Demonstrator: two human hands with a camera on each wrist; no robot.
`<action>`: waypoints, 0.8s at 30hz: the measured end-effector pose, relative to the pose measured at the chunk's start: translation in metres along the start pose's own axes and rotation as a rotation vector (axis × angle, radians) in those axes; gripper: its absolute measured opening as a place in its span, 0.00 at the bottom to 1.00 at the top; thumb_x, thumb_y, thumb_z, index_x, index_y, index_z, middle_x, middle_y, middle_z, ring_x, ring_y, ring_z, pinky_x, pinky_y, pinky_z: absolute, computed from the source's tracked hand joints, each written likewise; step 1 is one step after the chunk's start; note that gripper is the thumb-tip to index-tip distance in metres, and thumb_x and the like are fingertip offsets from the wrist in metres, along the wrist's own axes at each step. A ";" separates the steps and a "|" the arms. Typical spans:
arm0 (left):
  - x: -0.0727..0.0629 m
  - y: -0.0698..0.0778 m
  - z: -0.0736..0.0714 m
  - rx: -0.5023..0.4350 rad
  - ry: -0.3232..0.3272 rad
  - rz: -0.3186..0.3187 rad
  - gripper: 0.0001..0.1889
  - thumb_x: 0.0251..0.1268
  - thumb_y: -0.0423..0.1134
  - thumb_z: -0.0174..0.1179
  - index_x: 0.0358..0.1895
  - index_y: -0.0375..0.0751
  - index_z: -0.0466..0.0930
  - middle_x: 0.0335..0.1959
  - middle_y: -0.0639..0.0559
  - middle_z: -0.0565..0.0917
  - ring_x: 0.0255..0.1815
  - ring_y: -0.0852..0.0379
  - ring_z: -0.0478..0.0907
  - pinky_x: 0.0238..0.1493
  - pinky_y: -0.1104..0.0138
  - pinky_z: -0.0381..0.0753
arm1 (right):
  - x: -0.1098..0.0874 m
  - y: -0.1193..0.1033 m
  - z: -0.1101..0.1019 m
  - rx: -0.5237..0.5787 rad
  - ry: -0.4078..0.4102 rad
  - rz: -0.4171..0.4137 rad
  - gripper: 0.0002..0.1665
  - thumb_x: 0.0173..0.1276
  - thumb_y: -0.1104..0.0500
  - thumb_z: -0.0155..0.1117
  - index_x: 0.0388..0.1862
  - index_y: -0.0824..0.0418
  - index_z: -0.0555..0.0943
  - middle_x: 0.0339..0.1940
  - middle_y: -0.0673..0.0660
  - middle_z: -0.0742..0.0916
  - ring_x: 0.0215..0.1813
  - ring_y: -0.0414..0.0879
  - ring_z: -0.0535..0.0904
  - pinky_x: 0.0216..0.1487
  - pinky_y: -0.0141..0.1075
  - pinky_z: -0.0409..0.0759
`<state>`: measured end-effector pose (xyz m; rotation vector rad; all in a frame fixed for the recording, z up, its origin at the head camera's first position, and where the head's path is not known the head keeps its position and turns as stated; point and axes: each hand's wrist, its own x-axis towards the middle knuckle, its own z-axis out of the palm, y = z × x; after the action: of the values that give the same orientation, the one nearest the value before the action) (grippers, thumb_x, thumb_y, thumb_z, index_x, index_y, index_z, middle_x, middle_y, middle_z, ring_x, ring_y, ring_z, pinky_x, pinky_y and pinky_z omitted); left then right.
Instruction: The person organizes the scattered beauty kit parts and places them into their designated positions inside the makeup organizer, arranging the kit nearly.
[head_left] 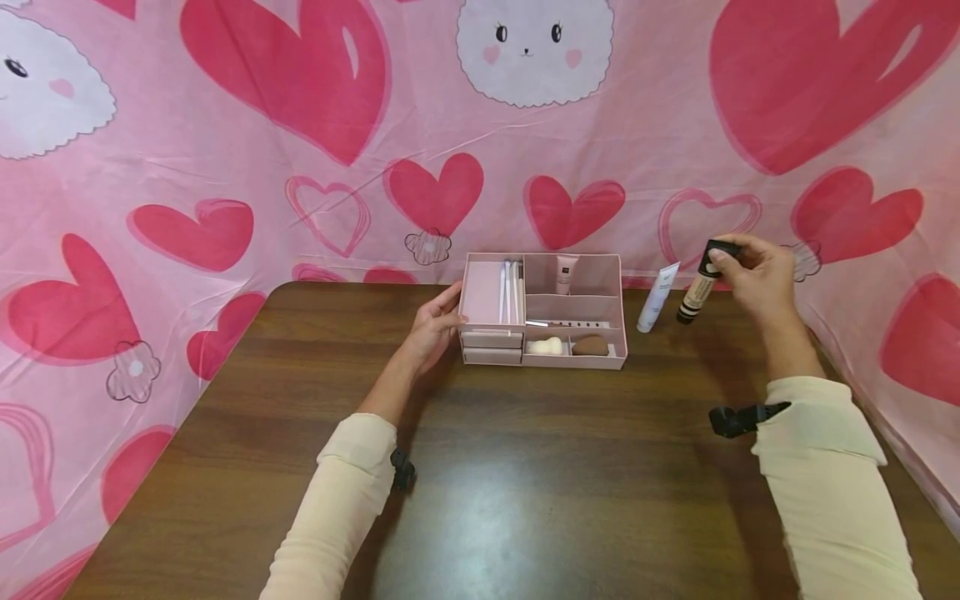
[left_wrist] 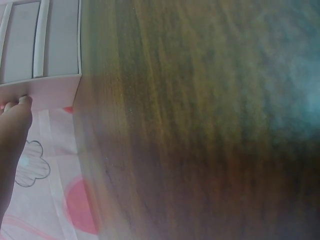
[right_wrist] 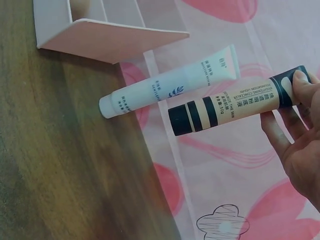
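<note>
My right hand point(head_left: 761, 271) pinches a beige-and-black foundation tube point(head_left: 699, 292) by its black upper end, the banded cap pointing down. In the right wrist view, printed "foundation liquid" lettering shows on the tube point(right_wrist: 245, 106). Just left of it, a white squeeze tube point(head_left: 658, 298) stands on its cap. My left hand point(head_left: 435, 325) rests against the left side of a pink cosmetics organizer point(head_left: 573, 362), fingers fairly straight. The left wrist view shows fingertips point(left_wrist: 25, 100) at the organizer's side wall point(left_wrist: 55, 92).
Inside the organizer are slim white sticks point(head_left: 512, 292), a small pink tube point(head_left: 566, 275), a cream-coloured sponge point(head_left: 545, 345) and a brown item point(head_left: 590, 345). Two drawers point(head_left: 491, 340) face front. A heart-patterned cloth point(head_left: 435, 100) hangs behind the wooden table point(head_left: 525, 467).
</note>
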<state>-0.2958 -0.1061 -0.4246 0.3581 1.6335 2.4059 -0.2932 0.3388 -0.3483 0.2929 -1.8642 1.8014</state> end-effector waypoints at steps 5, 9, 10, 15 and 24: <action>-0.001 0.000 0.000 -0.003 0.000 0.002 0.40 0.63 0.18 0.42 0.81 0.29 0.44 0.85 0.39 0.46 0.85 0.43 0.48 0.84 0.52 0.48 | 0.000 -0.004 0.002 0.027 -0.002 -0.015 0.26 0.62 0.83 0.57 0.31 0.53 0.89 0.22 0.40 0.89 0.24 0.27 0.83 0.27 0.20 0.81; -0.001 0.000 0.000 -0.004 0.000 0.002 0.40 0.63 0.18 0.42 0.81 0.29 0.44 0.85 0.39 0.46 0.85 0.43 0.48 0.84 0.52 0.48 | 0.000 -0.007 0.003 0.045 -0.016 -0.010 0.26 0.63 0.83 0.58 0.32 0.53 0.89 0.23 0.41 0.89 0.25 0.27 0.84 0.28 0.20 0.81; -0.001 0.000 0.000 -0.004 -0.001 0.002 0.40 0.63 0.18 0.42 0.81 0.29 0.44 0.85 0.39 0.46 0.85 0.44 0.48 0.84 0.52 0.48 | 0.000 -0.008 0.003 0.052 -0.021 -0.006 0.26 0.63 0.83 0.58 0.32 0.53 0.89 0.23 0.41 0.89 0.25 0.27 0.84 0.28 0.20 0.82; 0.000 0.000 -0.001 -0.002 -0.003 0.000 0.40 0.64 0.17 0.42 0.81 0.29 0.44 0.85 0.39 0.46 0.85 0.44 0.48 0.84 0.52 0.48 | 0.001 -0.015 0.009 0.086 -0.055 -0.004 0.24 0.64 0.82 0.58 0.34 0.55 0.90 0.26 0.42 0.90 0.27 0.28 0.85 0.30 0.21 0.83; 0.001 -0.001 -0.002 -0.007 -0.007 -0.003 0.39 0.64 0.18 0.42 0.81 0.29 0.45 0.85 0.38 0.46 0.84 0.43 0.48 0.84 0.52 0.48 | 0.003 -0.025 0.026 0.080 -0.079 -0.012 0.24 0.64 0.81 0.59 0.34 0.53 0.90 0.27 0.41 0.91 0.28 0.29 0.85 0.30 0.21 0.83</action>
<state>-0.2970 -0.1073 -0.4261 0.3628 1.6211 2.4049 -0.2887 0.3113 -0.3249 0.4092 -1.8418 1.8839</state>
